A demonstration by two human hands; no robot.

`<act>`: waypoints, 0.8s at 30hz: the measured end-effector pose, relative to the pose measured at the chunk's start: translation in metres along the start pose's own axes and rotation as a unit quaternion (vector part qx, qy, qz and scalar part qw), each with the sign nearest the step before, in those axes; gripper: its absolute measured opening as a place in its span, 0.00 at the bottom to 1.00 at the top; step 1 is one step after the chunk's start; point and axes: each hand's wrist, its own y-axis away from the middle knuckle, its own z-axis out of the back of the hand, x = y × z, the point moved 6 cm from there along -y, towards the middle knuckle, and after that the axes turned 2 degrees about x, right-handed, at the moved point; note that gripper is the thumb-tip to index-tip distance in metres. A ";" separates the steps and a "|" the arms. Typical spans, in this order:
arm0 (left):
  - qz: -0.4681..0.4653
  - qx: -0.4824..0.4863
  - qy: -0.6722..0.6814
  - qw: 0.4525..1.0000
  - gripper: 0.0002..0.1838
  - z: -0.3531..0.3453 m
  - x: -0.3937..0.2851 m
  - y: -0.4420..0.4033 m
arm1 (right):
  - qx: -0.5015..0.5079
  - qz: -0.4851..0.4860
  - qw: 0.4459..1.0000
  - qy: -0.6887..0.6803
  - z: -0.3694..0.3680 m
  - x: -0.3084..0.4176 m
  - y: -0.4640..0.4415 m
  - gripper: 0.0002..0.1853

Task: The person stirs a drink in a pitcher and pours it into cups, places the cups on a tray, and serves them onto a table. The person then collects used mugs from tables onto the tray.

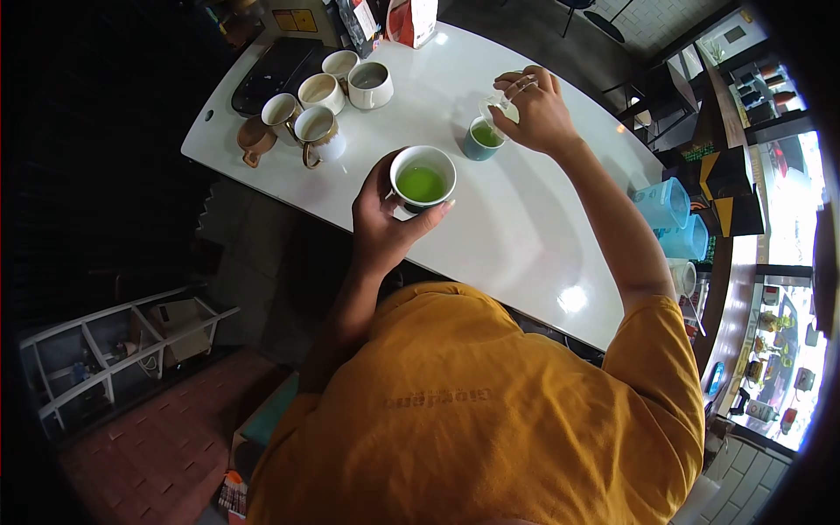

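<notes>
My left hand [383, 229] is wrapped round a cup [445, 171] with a white inside and green liquid in it, held near the table's front edge. My right hand [541, 115] grips a small clear vessel [492, 108] from above, its fingers curled round it and a ring on one finger. Directly below that vessel, a teal cup [479, 151] with green liquid stands on the white table. The vessel partly hides this cup's rim, and I cannot tell whether the two touch. What the clear vessel contains is not plain.
Several mugs, among them a white mug [370, 86] and a brown cup [255, 138], cluster on the table's left. Behind them lie a black flat device [276, 77] and a red and white bag [411, 22]. Blue translucent containers [662, 206] stand at the right.
</notes>
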 end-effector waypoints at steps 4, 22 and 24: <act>0.001 -0.002 0.020 1.000 0.33 0.002 0.004 -0.001 | -0.017 -0.031 0.999 -0.015 0.002 -0.014 -0.001 0.20; 0.043 0.074 0.021 0.996 0.34 -0.025 0.017 -0.025 | -0.100 0.215 0.962 -0.134 0.189 0.081 -0.026 0.19; 0.043 0.081 0.026 0.995 0.34 -0.027 0.017 -0.029 | -0.060 0.204 0.966 -0.146 0.191 0.091 -0.027 0.19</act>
